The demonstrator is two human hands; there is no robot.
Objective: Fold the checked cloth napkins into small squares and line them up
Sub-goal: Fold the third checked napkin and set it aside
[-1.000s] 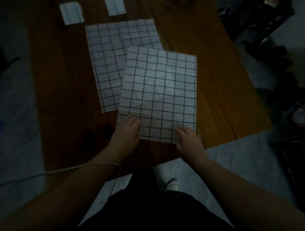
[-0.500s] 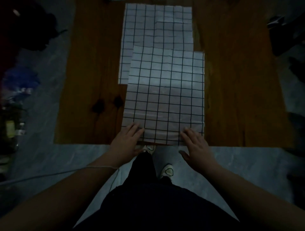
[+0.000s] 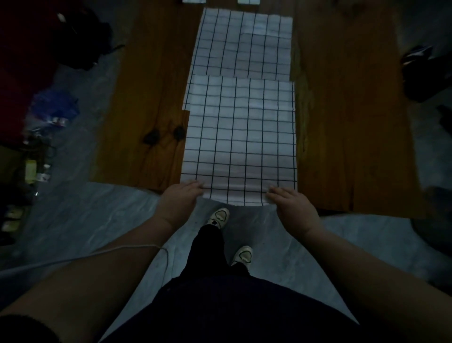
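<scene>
A white checked napkin (image 3: 239, 137) lies spread on the wooden table (image 3: 342, 122), its near edge drawn past the table's front edge. My left hand (image 3: 179, 198) grips its near left corner and my right hand (image 3: 291, 205) grips its near right corner. A second spread napkin (image 3: 244, 44) lies beyond it, partly under its far edge. Two small folded napkins (image 3: 194, 1) (image 3: 248, 1) peek in at the top edge of the view.
Two dark knots (image 3: 166, 133) mark the wood left of the napkin. Bags and clutter (image 3: 56, 107) sit on the floor at the left, dark shoes (image 3: 423, 73) at the right. A white cable (image 3: 110, 252) runs across my left arm. My feet (image 3: 219, 216) stand below the table edge.
The near napkin has slid toward me and now overhangs the table's front edge, squared up with the far napkin. Both hands came back with it, and the view shifted.
</scene>
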